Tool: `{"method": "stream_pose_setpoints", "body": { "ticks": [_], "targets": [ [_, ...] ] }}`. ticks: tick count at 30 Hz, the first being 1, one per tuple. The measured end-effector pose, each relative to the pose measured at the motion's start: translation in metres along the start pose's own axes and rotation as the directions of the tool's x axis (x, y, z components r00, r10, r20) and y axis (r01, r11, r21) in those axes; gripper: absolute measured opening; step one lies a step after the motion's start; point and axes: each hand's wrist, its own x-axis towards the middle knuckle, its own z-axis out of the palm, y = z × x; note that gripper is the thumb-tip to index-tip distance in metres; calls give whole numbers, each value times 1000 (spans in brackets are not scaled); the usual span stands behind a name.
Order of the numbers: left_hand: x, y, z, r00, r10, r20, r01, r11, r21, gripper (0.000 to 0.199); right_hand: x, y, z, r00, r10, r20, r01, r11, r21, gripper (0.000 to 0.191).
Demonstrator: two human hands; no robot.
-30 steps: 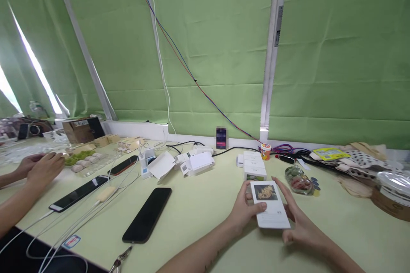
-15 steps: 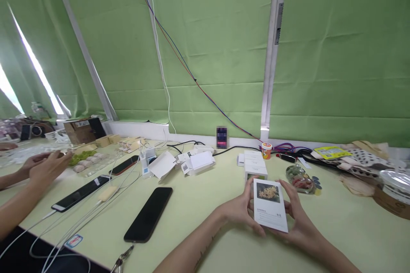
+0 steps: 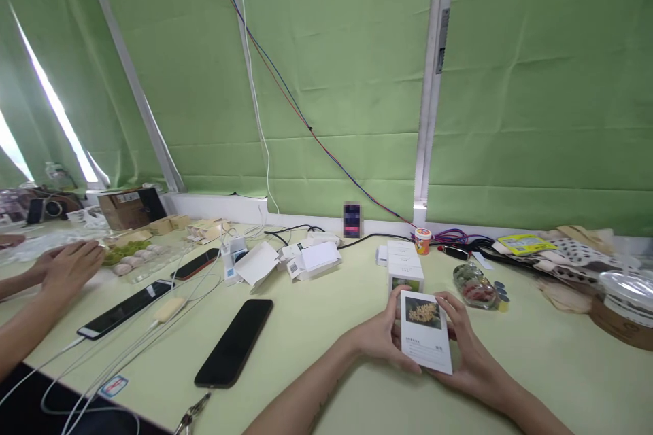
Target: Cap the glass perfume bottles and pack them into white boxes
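Note:
A white card (image 3: pixel 427 343) printed with a photo of yellow-orange flowers and small text is held between my two hands, tilted up toward me. My left hand (image 3: pixel 376 341) grips its left edge, thumb at the lower corner. On the opposite edge, my right hand (image 3: pixel 470 359) has its fingers bent round the side and top corner. Whether it is one card or several together, I cannot tell. Just behind it stands a row of white boxes (image 3: pixel 405 259), the nearest showing a green picture on its front.
Left of my arms lie a black phone (image 3: pixel 235 343), keys (image 3: pixel 192 414), opened white packaging (image 3: pixel 258 264) and charging cables. A clear bag (image 3: pixel 474 285), a paper cup (image 3: pixel 422 241) and a lidded bowl (image 3: pixel 625 309) stand rightward. Another person's hands (image 3: pixel 71 268) work at far left.
The card has shifted slightly left and down, and my right fingers have moved along its upper right edge. The other person's hands have moved a little left.

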Motion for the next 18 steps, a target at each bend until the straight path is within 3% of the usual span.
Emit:
{"method": "stream_pose_setpoints", "body": {
  "ticks": [4, 9, 14, 18],
  "targets": [
    [1, -4, -6, 998, -26, 57, 34, 987, -157, 111, 0, 6, 5, 1000, -6, -30, 9, 996, 92, 99],
    [3, -5, -3, 994, 37, -99, -51, 988, -142, 95, 2, 7, 3, 998, 66, -7, -64, 990, 126, 98],
    [-2, 2, 2, 971, 134, -198, -105, 983, 151, 77, 2, 11, 0, 997, 55, 54, -62, 989, 134, 87],
    [-5, 16, 3, 947, 237, -216, -92, 846, 526, 65, 4, 13, 1, 997, 41, 68, -50, 990, 129, 63]
  ]
}}
